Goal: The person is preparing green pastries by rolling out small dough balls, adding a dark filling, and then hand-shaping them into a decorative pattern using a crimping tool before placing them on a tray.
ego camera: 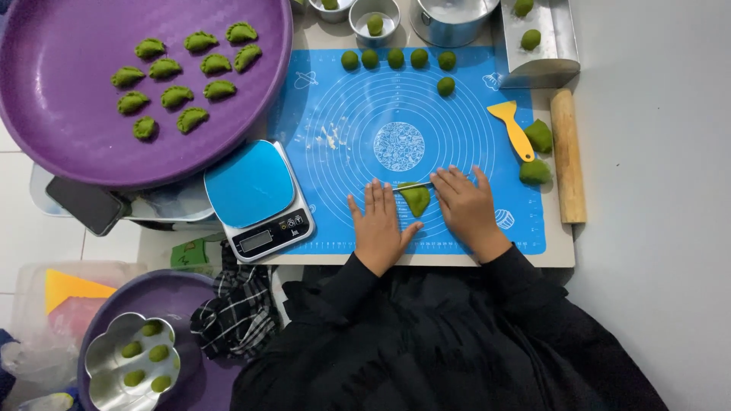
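Between the two hands, on the blue silicone baking mat (457,122) with its printed rings, lies the folded green dough piece (416,199) — a half-moon, its straight upper edge running left to right, its rounded belly pointing back toward the person. The left hand (378,225) rests flat, palm down, just left of it, fingers spread and pointing away from the body, thumb angled in toward the dough's lower edge; that grip holds nothing. The right hand (466,205) sits on the other side, fingers together and slanted inward, fingertips reaching the top right corner of the dough — touching it or only just beside it, I cannot tell. A thin pale strip runs along the straight edge, too small to make out.

So the dough lies to the right of the left grip and to the left of the right one, long axis across the mat; the right fingertips look the nearer of the two.

Around them: a row of small green dough balls (394,58) along the mat's far edge, a yellow plastic scraper (513,128) and two green dough lumps (536,154) at the right, and a wooden rolling pin (568,156) lying lengthwise on the desk (563,251) beside the mat. At the left stands a digital kitchen scale with a blue platform (255,194) — and above it a large round purple tray (251,114) carrying shaped green dumplings (177,96).
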